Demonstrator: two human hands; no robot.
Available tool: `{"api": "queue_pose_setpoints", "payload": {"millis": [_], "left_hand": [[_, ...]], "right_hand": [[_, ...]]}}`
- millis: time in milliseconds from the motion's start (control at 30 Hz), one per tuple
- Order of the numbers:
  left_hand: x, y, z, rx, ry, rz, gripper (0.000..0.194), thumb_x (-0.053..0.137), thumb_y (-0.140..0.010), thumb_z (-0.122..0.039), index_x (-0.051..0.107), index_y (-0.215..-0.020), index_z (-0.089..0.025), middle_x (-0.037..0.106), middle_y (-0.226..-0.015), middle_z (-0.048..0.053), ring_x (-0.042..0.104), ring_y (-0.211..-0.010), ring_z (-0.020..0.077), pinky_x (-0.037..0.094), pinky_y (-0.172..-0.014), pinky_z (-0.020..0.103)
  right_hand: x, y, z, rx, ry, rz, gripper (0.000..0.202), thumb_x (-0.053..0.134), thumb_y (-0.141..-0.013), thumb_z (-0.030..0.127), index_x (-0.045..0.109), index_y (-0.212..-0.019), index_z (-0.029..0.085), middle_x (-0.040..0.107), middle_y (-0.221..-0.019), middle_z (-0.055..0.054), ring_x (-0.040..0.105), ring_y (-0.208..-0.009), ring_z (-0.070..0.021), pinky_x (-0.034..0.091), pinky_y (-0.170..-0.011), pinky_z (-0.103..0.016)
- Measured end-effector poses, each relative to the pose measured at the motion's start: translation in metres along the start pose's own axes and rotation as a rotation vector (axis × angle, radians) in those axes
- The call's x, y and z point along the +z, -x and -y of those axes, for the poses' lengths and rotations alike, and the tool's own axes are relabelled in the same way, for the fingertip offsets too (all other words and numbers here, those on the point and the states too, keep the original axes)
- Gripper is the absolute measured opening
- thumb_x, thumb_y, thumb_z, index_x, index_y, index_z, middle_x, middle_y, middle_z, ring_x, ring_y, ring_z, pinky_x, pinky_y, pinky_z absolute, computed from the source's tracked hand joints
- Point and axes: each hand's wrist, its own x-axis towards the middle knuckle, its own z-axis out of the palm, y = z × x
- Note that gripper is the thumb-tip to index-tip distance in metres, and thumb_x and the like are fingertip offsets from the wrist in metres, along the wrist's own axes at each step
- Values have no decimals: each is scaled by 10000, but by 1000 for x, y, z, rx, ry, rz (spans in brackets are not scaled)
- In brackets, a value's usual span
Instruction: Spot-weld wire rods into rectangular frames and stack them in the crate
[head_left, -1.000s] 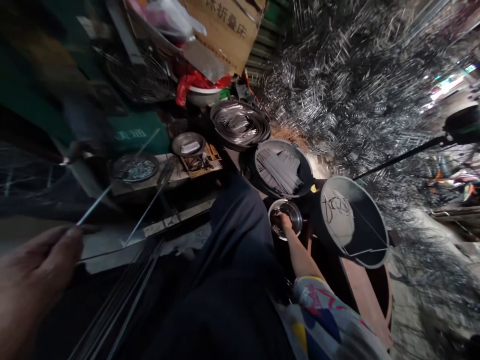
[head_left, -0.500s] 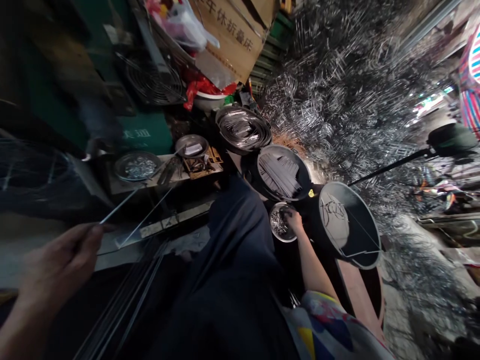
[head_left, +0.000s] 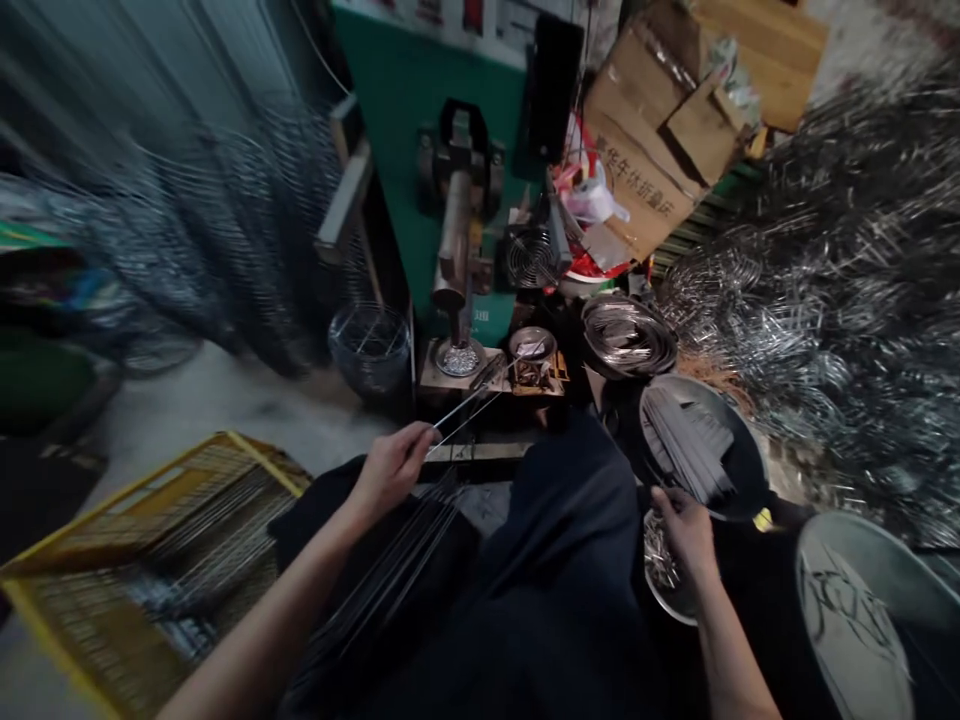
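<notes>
My left hand is closed round the near end of a thin metal wire rod, which appears bent and points away toward the bench. More long rods lie across the dark cloth on my lap, just below that hand. My right hand is over a round metal bowl of small shiny metal pieces, at my right knee. Its thumb and fingers are drawn together near the bowl's far rim; what they pinch, if anything, is too small to make out.
Ahead stands a green machine with a metal arm above a dish of small parts. A pan of flat strips and a large bucket are at right. A yellow crate holds rods at left. Tangled wire is heaped at right.
My view has swung left, bringing the machine and yellow crate into sight. My right hand has risen slightly from inside the bowl toward its far rim. The left still holds the rod.
</notes>
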Motion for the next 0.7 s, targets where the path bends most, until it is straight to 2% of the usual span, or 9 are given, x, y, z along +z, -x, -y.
{"api": "queue_pose_setpoints", "payload": {"millis": [33,100,200,267,333,400,533,700], "left_hand": [[1,-2,0,-5,-17,-1,362,389,-952,-425,641,-856,-183,676,-738,40,608,-658,179,429,-648,253],[9,-13,-3,-43,-129,48,346,353,-970,-375,636,-895,-189,698,-795,59,643,-722,191,437,-687,257],[29,-44,-6,-121,-348,168,302,367,-958,-302,648,-927,-195,716,-854,101,677,-806,231,439,-716,288],[39,-63,-6,-151,-410,200,274,412,-938,-295,660,-907,-184,717,-852,132,685,-822,266,438,-705,311],[43,-71,-2,-163,-427,201,261,431,-931,-294,660,-889,-176,715,-838,145,687,-819,281,433,-693,319],[41,-66,3,-166,-434,200,268,408,-944,-290,651,-905,-184,715,-832,136,688,-817,274,425,-688,314],[28,-34,10,-152,-382,165,313,324,-983,-304,612,-915,-202,703,-821,94,676,-786,232,414,-693,293],[14,-1,2,-102,-18,-38,306,367,-973,-366,584,-827,-207,642,-707,35,605,-636,178,403,-640,264]], "right_hand": [[8,-2,17,-52,15,8,433,659,-772,616,705,-807,187,699,-700,-85,635,-653,-255,479,-593,-327],[37,-7,58,-201,15,90,369,604,-833,558,695,-844,201,700,-748,-78,630,-693,-248,489,-649,-330],[104,-13,115,-441,56,243,186,561,-860,357,685,-905,227,714,-892,-74,641,-849,-247,484,-796,-333],[145,-13,139,-516,139,315,149,541,-855,271,683,-879,231,702,-940,-80,638,-888,-238,470,-831,-327],[174,-13,150,-542,173,352,146,537,-863,264,679,-861,229,693,-931,-77,637,-878,-231,462,-825,-323],[191,-15,155,-530,133,370,151,546,-870,301,672,-838,225,690,-876,-61,636,-840,-223,458,-797,-314],[210,-25,164,-446,-51,422,200,568,-839,376,643,-740,219,636,-682,-1,575,-649,-168,440,-653,-264],[234,-24,197,-218,-440,547,259,571,-804,444,572,-708,204,499,-538,61,397,-414,-87,317,-409,-201]]}}
